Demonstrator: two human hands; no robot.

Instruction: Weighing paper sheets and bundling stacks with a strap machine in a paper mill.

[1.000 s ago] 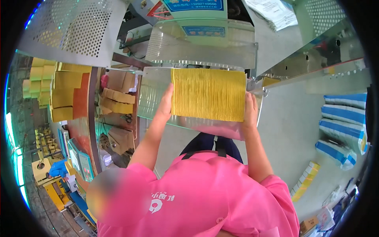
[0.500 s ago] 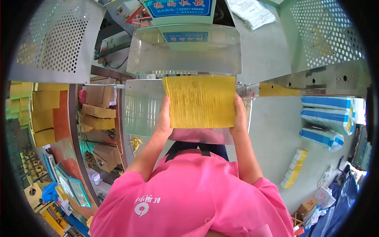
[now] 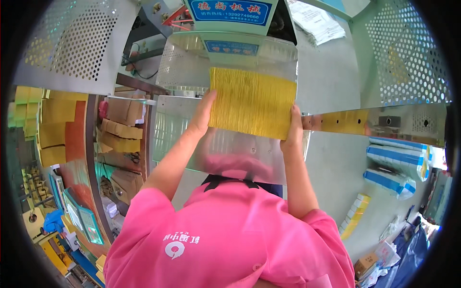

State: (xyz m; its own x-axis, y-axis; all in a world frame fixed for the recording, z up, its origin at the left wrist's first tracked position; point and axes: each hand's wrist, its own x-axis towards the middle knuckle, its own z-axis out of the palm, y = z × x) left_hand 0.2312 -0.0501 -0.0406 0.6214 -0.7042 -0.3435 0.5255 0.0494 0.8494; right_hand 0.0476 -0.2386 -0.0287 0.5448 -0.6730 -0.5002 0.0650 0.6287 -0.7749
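1. Left hand (image 3: 204,115): fingers closed against the left edge of a stack of yellow sheets (image 3: 252,102), gripping it from the side.
2. Right hand (image 3: 294,128): fingers closed against the stack's right edge, near its lower right corner; the stack is clamped between the two hands.
3. Stack of yellow sheets: thick block, edges showing as fine lines, held up off any surface in front of a shiny metal plate (image 3: 230,57), with its top edge across the plate's lower part.
4. Second metal plate (image 3: 225,153): just below the stack, reflecting the pink shirt (image 3: 230,235).
5. Pink shirt: worn by the person, filling the lower middle of the view, with both bare forearms rising from it to the stack.
6. Perforated metal panels: one at upper left (image 3: 72,43), one at upper right (image 3: 408,53).
7. Metal bar (image 3: 379,122): extends right from beside the right hand, with yellow reflected in it.
8. Cardboard boxes (image 3: 120,129): stacked to the left, below the left panel.
9. Blue-and-white wrapped bundles (image 3: 396,163): on the floor at right, well apart from the hands.
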